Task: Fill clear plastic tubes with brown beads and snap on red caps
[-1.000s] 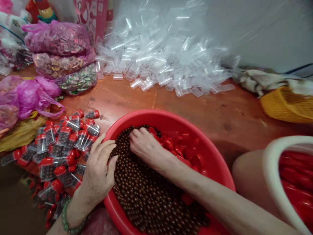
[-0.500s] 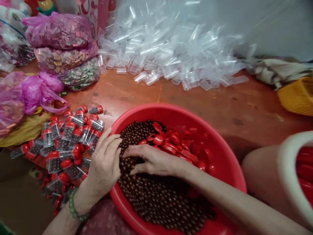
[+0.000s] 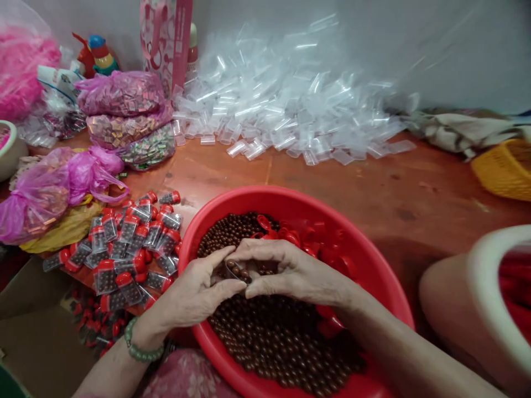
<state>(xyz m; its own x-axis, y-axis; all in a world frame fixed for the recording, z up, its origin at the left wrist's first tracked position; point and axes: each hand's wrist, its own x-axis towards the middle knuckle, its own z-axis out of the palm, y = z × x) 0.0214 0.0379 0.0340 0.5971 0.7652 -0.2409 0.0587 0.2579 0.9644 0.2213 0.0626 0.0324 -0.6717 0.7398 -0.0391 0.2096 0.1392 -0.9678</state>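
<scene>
Both of my hands meet above the left part of a red basin (image 3: 290, 191). My left hand (image 3: 197, 290) grasps a small clear container (image 3: 237, 274) between thumb and fingers; brown beads show in it, though my fingers hide most of its walls. My right hand (image 3: 296, 271) curves in from the other side, thumb and fingertips close to the container, and I cannot tell whether it grips anything. A green bracelet (image 3: 143, 354) circles my left wrist.

Below my hands, loose brown beads (image 3: 282, 345) fill much of the basin, with red caps (image 3: 311, 240) heaped along its far right side. Just left of the rim, many bead-filled, red-capped containers (image 3: 128, 237) lie piled on the tabletop (image 3: 352, 185), and more sit lower down by a cardboard box (image 3: 41, 326).

Farther out, pink bags (image 3: 122, 94) are stacked at the far left, clear plastic tubes (image 3: 274, 116) spread along the wall, and a yellow basket (image 3: 500, 171) and a pale bucket (image 3: 477, 265) stand to my right.
</scene>
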